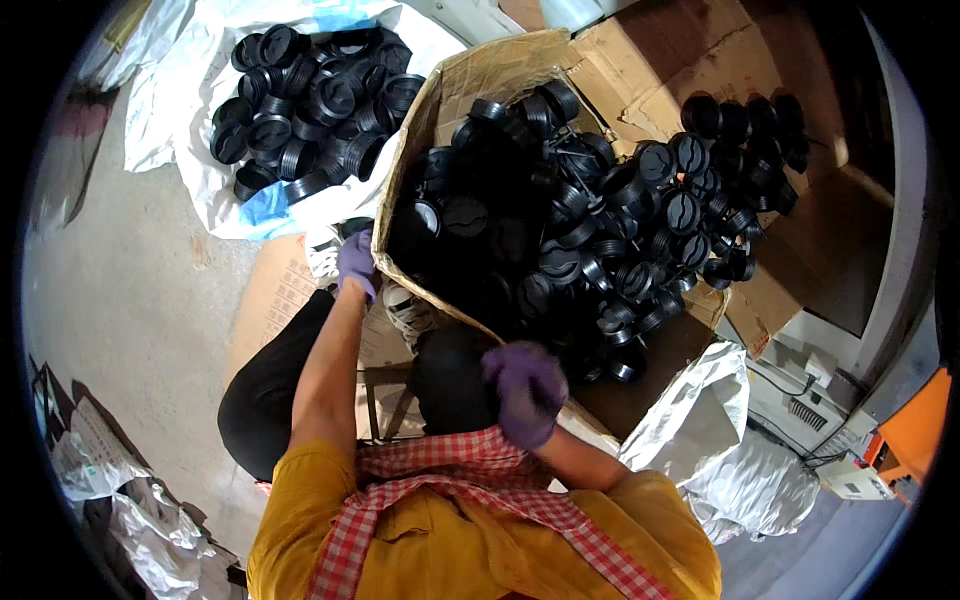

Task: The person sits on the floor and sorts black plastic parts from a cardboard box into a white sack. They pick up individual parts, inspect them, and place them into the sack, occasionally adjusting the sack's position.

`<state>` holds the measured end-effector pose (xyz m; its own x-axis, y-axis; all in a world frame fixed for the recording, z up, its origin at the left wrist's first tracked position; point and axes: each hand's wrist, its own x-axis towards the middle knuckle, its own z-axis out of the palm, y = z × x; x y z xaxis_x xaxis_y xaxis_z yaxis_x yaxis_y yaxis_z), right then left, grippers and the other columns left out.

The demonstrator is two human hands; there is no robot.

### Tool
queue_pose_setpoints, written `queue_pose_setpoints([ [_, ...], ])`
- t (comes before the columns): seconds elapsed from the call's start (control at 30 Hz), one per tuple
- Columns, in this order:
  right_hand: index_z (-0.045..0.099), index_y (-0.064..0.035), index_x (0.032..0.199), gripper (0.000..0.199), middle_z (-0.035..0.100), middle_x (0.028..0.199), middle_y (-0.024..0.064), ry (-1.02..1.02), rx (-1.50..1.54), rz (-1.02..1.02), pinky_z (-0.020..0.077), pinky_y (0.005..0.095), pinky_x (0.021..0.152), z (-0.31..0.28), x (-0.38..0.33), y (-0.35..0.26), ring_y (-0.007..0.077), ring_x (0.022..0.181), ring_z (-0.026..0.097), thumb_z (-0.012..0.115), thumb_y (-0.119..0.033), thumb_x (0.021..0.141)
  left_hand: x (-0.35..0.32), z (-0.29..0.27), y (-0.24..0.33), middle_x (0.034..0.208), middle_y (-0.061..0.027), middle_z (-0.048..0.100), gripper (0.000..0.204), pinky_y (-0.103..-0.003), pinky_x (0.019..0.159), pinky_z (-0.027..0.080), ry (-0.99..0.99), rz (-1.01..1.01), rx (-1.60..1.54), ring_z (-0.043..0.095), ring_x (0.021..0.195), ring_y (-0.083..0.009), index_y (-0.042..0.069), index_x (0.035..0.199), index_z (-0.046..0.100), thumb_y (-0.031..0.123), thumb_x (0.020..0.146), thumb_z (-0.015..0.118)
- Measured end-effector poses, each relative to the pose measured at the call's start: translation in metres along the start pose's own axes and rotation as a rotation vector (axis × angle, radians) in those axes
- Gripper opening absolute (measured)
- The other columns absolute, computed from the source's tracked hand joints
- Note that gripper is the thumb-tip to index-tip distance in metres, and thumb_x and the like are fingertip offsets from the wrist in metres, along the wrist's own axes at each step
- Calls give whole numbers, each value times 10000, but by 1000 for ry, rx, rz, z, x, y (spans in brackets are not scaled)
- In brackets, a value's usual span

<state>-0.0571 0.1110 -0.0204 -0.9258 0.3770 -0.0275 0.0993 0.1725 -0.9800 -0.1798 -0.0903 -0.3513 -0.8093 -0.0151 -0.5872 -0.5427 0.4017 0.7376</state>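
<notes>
Black caps (683, 222), round and ribbed, lie jumbled in a large open carton (490, 66) ahead and to the right; the pile runs from its shadowed left end toward the right, with more caps on the flaps there. A second heap of like caps fills an open white bag (214, 62) beyond the carton's left side. Left hand (356, 266), purple-gloved, is at the carton's near left corner, fingers bent; a dark piece shows just past them, and whether it is grasped cannot be told. Right hand (527, 392), likewise gloved, is blurred above the right knee, near the carton's near edge; cannot tell whether it is clenched or holding anything. Flat cardboard (272, 300) lies on the floor (170, 285) by the left leg. Crumpled white sacking (760, 485) sits at right.
</notes>
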Motion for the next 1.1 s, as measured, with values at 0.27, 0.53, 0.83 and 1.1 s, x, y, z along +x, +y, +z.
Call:
queue_pose_setpoints([
  [0.27, 668, -128, 994, 175, 580, 1125, 146, 48, -754, -314, 424, 435, 886, -23, 181, 68, 320, 1021, 553, 594, -171, 841, -112, -28, 159, 858, -49, 615, 226, -284, 696, 448, 553, -211, -1113, 573, 769, -165, -15, 986, 622, 140, 826, 579],
  [0.53, 654, -239, 1023, 261, 438, 1341, 139, -341, -1168, 49, 449, 410, 903, -19, 166, 92, 342, 1100, 540, 560, -194, 784, -127, -132, 251, 1234, -170, 532, 494, -332, 965, 379, 281, 402, -341, 497, 1128, -245, -53, 1271, 470, 169, 848, 593],
  [0.83, 630, -153, 1075, 276, 548, 1237, 122, -18, -432, -164, 471, 360, 885, -82, 6, 55, 303, 1070, 571, 595, -122, 803, -288, -41, 258, 1022, -123, 639, 279, -285, 878, 450, -141, 739, -60, 604, 961, -202, -3, 1081, 611, 109, 826, 618],
  [1.1, 595, -8, 1111, 272, 613, 1045, 50, -97, 323, -42, 454, 262, 837, -77, -80, -71, 132, 917, 575, 572, -89, 852, -373, -16, 262, 1193, -157, 545, 555, -392, 931, 446, -164, 1220, 177, 523, 1103, -365, 88, 1211, 525, 27, 681, 678],
])
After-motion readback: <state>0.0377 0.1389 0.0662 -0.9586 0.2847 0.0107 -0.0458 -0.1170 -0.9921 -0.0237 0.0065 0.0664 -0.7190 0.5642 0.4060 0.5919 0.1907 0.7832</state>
